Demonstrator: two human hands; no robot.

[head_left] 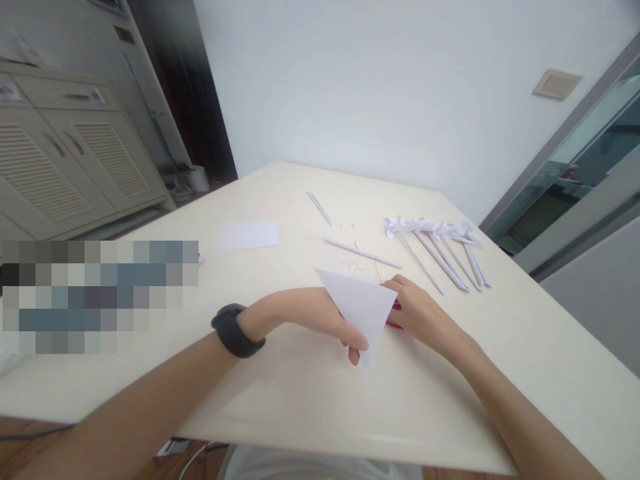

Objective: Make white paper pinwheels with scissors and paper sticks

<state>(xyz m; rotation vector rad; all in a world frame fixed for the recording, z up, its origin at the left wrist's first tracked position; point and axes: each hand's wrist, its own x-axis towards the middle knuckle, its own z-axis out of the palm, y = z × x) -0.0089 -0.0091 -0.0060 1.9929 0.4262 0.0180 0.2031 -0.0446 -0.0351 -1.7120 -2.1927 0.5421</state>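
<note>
A white sheet of paper folded into a triangle (357, 303) is pinched in my left hand (320, 313), its thumb across the front and its other fingers partly hidden behind. A point of the triangle hangs downward below the thumb. Just right of it, my right hand (420, 317) has its fingers curled in behind the paper's right corner. Their tips are partly hidden, so what they grip cannot be made out. Beyond both hands lie a rolled paper stick (363, 253) and small paper scraps (354, 265).
Paper pinwheels (433, 230) with stick handles lie in a row at the right. Two thin paper sticks (319, 207) lie farther back. Left of them is a flat paper sheet (250, 235). A pixelated patch covers the table's left side. A white wall (340, 87) stands behind the table.
</note>
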